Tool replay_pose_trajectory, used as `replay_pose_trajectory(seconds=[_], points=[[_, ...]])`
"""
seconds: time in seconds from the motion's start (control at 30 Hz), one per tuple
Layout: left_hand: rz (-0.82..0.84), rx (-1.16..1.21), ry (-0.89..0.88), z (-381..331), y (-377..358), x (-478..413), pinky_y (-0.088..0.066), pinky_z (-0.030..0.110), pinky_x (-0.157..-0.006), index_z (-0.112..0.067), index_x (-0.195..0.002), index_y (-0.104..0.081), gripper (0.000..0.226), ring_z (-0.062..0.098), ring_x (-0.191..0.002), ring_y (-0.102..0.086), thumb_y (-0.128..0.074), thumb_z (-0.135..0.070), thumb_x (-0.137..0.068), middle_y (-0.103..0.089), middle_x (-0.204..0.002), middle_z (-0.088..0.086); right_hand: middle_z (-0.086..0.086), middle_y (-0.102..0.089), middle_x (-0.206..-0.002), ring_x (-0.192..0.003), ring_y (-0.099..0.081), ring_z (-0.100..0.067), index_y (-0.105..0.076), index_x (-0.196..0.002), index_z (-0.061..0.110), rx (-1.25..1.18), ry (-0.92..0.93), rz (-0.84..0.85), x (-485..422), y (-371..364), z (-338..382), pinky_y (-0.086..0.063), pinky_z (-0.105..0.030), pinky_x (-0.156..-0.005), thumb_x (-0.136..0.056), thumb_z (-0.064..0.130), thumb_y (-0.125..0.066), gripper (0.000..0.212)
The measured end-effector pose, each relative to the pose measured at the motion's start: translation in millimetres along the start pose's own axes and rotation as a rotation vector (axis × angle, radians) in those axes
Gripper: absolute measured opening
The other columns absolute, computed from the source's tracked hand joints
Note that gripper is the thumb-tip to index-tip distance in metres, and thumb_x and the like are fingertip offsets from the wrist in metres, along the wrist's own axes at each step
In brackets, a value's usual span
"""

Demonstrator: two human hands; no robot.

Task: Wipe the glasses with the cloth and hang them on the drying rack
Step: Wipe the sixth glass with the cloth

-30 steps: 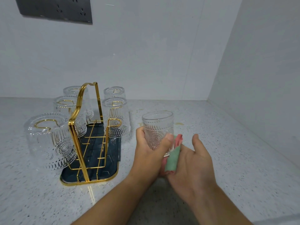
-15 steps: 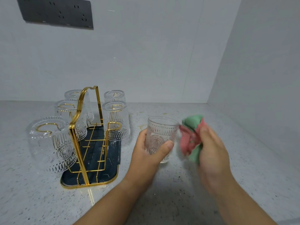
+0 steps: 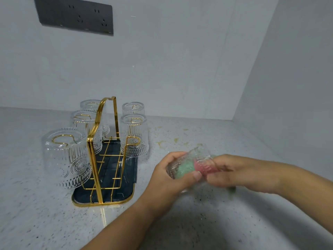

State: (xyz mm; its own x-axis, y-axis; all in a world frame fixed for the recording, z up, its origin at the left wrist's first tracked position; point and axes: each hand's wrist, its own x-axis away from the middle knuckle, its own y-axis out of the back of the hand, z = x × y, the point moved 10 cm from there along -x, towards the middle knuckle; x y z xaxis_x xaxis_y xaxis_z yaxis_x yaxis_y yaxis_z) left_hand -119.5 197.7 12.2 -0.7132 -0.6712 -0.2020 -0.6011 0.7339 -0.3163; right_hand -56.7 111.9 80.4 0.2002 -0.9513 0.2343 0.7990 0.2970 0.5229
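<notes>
A: Rack?
B: Far left on counter. 5 glasses hung upside down: 3 left, 2 right. Near-right peg looks free.
A: Hands?
B: Left hand grips glass, held tipped sideways, right of rack. Right hand holds cloth at the mouth; fingers blurred.
A: Cloth?
B: Stuffed inside that glass.
A: Status?
B: Judged: 5 done; 1 mid-wipe, hanging left.

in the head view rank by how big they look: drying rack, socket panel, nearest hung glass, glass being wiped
1. drying rack
2. socket panel and nearest hung glass: about alike, so unranked; the glass sits nearer the camera
3. glass being wiped, partly covered by the left hand, cloth inside it
</notes>
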Motion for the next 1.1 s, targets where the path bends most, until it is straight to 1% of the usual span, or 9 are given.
replay_pose_trajectory(seconds=[0.17, 0.27, 0.37, 0.47, 0.67, 0.73, 0.83, 0.93, 1.1], points=[[0.053, 0.089, 0.101, 3, -7, 6, -0.058, 0.037, -0.065, -0.008, -0.114, -0.059, 0.061, 0.026, -0.083, -0.071, -0.087, -0.036, -0.067, -0.073, -0.101, 0.014, 0.013, -0.06, -0.145, -0.138, -0.053, -0.008, -0.058, -0.141, 0.027, 0.073, -0.055, 0.201, 1, -22, 0, -0.038, -0.027, -0.114, -0.095, 0.019, -0.07, 0.048], [0.077, 0.192, 0.205, 8, -8, 6, -0.056, 0.034, -0.057, -0.002, -0.117, -0.058, 0.066, 0.03, -0.077, -0.068, -0.084, -0.039, -0.068, -0.071, -0.099, 0.018, 0.036, -0.052, -0.138, -0.13, -0.045, 0.016, -0.049, -0.124, 0.063, 0.579, 0.031, 0.145, 0, -26, 8, -0.035, -0.013, -0.11, -0.087, 0.045, -0.077, 0.05], [0.098, 0.223, 0.261, 13, -11, 6, -0.055, 0.031, -0.052, 0.007, -0.128, -0.054, 0.08, 0.027, -0.072, -0.07, -0.081, -0.041, -0.07, -0.073, -0.093, 0.015, 0.036, -0.047, -0.137, -0.125, -0.033, 0.026, -0.046, -0.129, 0.056, 0.945, 0.178, 0.044, 1, -27, 15, -0.023, -0.001, -0.106, -0.087, 0.06, -0.071, 0.048], [0.059, 0.17, 0.155, 4, -6, 3, -0.056, 0.032, -0.054, 0.0, -0.114, -0.055, 0.067, 0.026, -0.073, -0.068, -0.081, -0.042, -0.069, -0.07, -0.096, 0.018, 0.034, -0.054, -0.138, -0.133, -0.043, 0.016, -0.06, -0.129, 0.049, 0.571, 0.058, 0.054, -3, -22, 7, -0.032, -0.013, -0.115, -0.092, 0.04, -0.073, 0.04], [0.074, -0.203, -0.094, -24, -3, 10, -0.057, 0.022, -0.069, -0.012, -0.117, -0.056, 0.06, 0.006, -0.078, -0.07, -0.089, -0.022, -0.068, -0.074, -0.086, -0.013, -0.031, -0.049, -0.15, -0.146, -0.042, -0.041, -0.05, -0.143, -0.008, -0.633, 0.047, 0.125, -1, -32, -3, -0.023, -0.05, -0.127, -0.084, 0.005, -0.069, 0.064], [0.086, -0.177, -0.058, -21, -6, 11, -0.058, 0.025, -0.069, -0.012, -0.113, -0.057, 0.058, 0.009, -0.079, -0.07, -0.087, -0.033, -0.068, -0.073, -0.087, -0.008, -0.01, -0.056, -0.151, -0.145, -0.047, -0.023, -0.052, -0.146, 0.005, -0.419, 0.063, 0.128, 1, -37, -2, -0.029, -0.037, -0.124, -0.089, 0.0, -0.068, 0.059], [0.11, 0.062, 0.193, -3, -10, 10, -0.059, 0.032, -0.06, -0.014, -0.101, -0.066, 0.044, 0.02, -0.071, -0.071, -0.081, -0.044, -0.073, -0.073, -0.088, 0.008, 0.035, -0.047, -0.149, -0.14, -0.039, 0.014, -0.048, -0.148, 0.04, 0.557, 0.157, 0.056, 3, -31, 0, -0.024, -0.011, -0.118, -0.091, 0.02, -0.074, 0.066], [0.269, 0.117, 0.457, 16, -25, 18, -0.06, 0.029, -0.06, -0.02, -0.092, -0.084, 0.031, 0.021, -0.069, -0.073, -0.072, -0.047, -0.083, -0.076, -0.085, 0.009, 0.029, -0.044, -0.152, -0.149, -0.028, 0.004, -0.041, -0.148, 0.045, 1.18, 0.332, -0.025, 4, -34, -5, 0.001, -0.034, -0.129, -0.092, 0.042, -0.066, 0.062], [0.316, 0.194, 0.527, 23, -28, 17, -0.062, 0.04, -0.084, -0.019, -0.107, -0.084, 0.053, 0.026, -0.094, -0.075, -0.063, -0.063, -0.087, -0.079, -0.109, 0.012, 0.032, -0.056, -0.136, -0.132, -0.047, 0.008, -0.06, -0.134, 0.037, 0.859, 0.384, -0.135, 3, -28, 7, -0.038, -0.022, -0.114, -0.106, 0.035, -0.052, 0.029]])
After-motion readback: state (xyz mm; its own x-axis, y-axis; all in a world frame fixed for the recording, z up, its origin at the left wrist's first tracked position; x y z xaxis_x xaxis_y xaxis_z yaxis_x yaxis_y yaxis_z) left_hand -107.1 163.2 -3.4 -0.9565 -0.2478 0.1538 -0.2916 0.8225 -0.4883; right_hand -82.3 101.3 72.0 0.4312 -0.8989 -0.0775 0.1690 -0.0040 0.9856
